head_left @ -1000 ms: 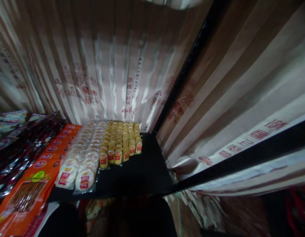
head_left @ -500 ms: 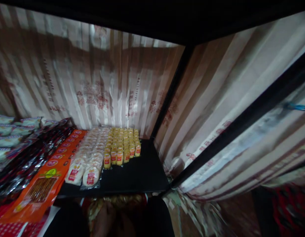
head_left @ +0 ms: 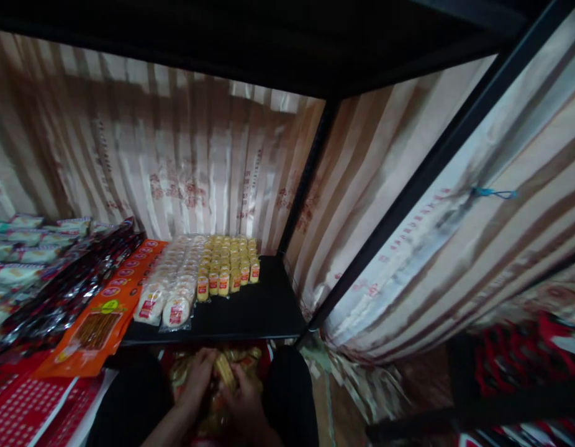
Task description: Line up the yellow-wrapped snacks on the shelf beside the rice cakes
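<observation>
Low between my knees, my left hand (head_left: 200, 377) and my right hand (head_left: 244, 397) are closed around a small yellow packaged snack (head_left: 225, 372). The left fingers press its left side and the right fingers its right side. Below and behind them lie several more yellow packets (head_left: 251, 359) in a red container, its wall partly hidden by my arms and legs. On the black shelf (head_left: 264, 310) above, rows of yellow packets (head_left: 225, 282) stand beside rows of round white packets (head_left: 177, 310). The dim light blurs fine detail on the held packet.
Left of the rows lie orange snack bags (head_left: 94, 332), dark shiny packs (head_left: 59, 298) and white packets (head_left: 27, 254). Black posts (head_left: 390, 220) and an overhead shelf frame the space. Printed curtains (head_left: 199, 143) hang behind. Red packs (head_left: 506, 360) sit at lower right.
The view has shifted, with the shelf sitting slightly higher in the picture. My hands, dark and blurred before, have come up into clearer sight with a yellow packaged snack between them.
</observation>
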A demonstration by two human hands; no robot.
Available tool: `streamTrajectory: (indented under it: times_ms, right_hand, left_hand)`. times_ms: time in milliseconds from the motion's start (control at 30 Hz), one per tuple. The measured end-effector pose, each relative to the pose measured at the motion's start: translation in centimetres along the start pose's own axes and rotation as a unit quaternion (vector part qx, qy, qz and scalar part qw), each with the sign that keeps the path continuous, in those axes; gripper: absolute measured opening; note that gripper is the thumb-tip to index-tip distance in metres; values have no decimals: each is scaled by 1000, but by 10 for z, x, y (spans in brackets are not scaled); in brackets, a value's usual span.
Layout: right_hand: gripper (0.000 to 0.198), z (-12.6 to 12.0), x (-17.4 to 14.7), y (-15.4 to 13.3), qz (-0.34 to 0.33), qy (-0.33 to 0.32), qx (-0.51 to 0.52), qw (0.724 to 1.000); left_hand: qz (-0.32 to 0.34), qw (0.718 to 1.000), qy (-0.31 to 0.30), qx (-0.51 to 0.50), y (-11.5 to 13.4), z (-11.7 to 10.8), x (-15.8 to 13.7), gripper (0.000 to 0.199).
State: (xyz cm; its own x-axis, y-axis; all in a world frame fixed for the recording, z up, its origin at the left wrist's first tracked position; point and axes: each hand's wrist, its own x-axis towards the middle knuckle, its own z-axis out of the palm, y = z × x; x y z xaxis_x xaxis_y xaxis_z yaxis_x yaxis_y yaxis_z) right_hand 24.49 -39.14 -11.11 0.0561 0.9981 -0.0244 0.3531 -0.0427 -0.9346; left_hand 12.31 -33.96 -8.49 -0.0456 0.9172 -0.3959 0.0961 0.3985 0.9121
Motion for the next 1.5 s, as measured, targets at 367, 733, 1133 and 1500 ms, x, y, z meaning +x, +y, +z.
streamTrajectory:
  times_ms: [367,733,1133,1500]
  right_hand:
    - [38,-26,19,-59,86,47,305,947]
    - [39,-31,32,-61,86,93,326,937]
    - [46,-46,50,-63,92,184,377,903]
    - [45,-45,46,-41,73,200,425,880]
  left_hand:
    - [52,990,-41,-126,52,12,-15,43]
    - [57,981,-11,-183,66,12,-13,38]
    - [9,983,-76,-169,63,14,-20,35]
    - [-48,964,-65,-253,57,53,-19,6]
